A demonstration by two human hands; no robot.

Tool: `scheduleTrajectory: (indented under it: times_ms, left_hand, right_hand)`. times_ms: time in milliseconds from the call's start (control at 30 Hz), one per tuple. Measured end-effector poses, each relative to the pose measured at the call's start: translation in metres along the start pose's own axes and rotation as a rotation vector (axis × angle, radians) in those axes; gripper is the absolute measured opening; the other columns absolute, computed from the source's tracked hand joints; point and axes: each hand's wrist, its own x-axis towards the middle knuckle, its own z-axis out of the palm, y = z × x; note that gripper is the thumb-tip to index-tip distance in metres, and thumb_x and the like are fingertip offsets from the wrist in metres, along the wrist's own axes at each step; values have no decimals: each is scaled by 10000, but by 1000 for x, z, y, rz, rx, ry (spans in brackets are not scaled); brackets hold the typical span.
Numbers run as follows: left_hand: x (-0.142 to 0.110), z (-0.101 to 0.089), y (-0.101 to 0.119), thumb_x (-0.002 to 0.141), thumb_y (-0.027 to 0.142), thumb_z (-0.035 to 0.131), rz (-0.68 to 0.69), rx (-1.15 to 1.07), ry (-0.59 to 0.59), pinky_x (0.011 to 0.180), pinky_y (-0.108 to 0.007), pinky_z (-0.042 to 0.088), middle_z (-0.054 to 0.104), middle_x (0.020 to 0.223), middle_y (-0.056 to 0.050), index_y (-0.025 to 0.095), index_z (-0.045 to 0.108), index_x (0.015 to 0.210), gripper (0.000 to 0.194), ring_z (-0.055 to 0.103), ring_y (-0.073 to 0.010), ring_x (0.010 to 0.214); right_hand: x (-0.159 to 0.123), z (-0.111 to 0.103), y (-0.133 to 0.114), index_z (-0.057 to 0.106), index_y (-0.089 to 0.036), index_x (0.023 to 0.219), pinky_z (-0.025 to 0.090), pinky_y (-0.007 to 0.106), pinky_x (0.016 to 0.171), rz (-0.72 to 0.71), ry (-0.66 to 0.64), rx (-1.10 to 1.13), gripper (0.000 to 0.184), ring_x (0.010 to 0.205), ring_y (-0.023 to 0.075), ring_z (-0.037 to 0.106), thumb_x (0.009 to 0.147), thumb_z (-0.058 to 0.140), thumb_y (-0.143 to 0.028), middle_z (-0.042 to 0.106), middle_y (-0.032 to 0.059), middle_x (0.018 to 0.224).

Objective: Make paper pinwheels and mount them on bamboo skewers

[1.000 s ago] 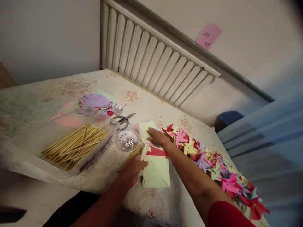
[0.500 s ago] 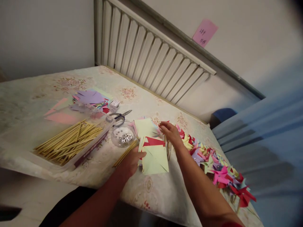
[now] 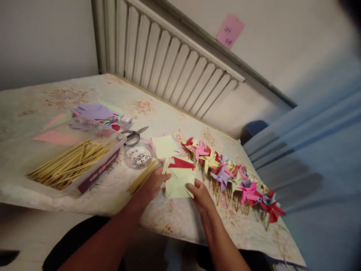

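Note:
A stack of cut paper squares, pale green on top with a red sheet showing behind, is held between both hands. My left hand grips its left edge, thumb across the front. My right hand pinches the lower right corner between thumb and fingers. Behind it lies another pile of pale green paper squares. Left of the stack, a few bamboo sticks lie by my left hand, beside a clear round dish of small silvery pieces. Finished paper pinwheels in many colours stand in a cluster to the right.
A clear plastic box of bamboo sticks stands at the left. Behind it are coloured papers, a small white box and scissors. A white slatted headboard and a blue curtain border the flowered cloth.
My right hand has come down from the pinwheels' far end to the paper stack and taken its right corner. The left hand keeps its grip. The whole view has shifted slightly.

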Motion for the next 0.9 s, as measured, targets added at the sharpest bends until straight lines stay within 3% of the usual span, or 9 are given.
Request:
scheduleTrajectory:
  times_ms: [300,600,800,900]
  left_hand:
    - [-1,2,-4,764,307,660,4,215,-55,751,-341,522,725,1003,-90,143,593,1205,476,682,-245,862]
    - [-3,0,-7,783,259,575,159,623,-16,912,-362,480,711,1060,-80,144,640,1114,356,630,-244,1029]
    - [-6,-4,-12,720,233,609,154,863,-41,819,-323,491,705,911,-40,167,631,941,232,628,-216,888]
    - [-7,-6,-15,709,226,620,180,894,-9,830,-313,481,704,944,-39,176,631,974,270,625,-215,913]
  right_hand:
    - [-2,1,3,683,-218,1011,541,406,815,-98,72,81,437,859,267,709,598,814,-274,753,57,969]
    - [-8,-18,22,713,-214,947,504,302,770,-303,288,-311,274,823,191,654,684,742,-286,732,16,907]
    - [-13,-15,31,704,-202,877,497,295,763,-265,314,-325,238,801,188,642,655,756,-274,728,10,858]
    - [-13,-15,35,698,-195,853,494,288,751,-262,328,-336,236,770,181,636,649,773,-287,724,5,827]
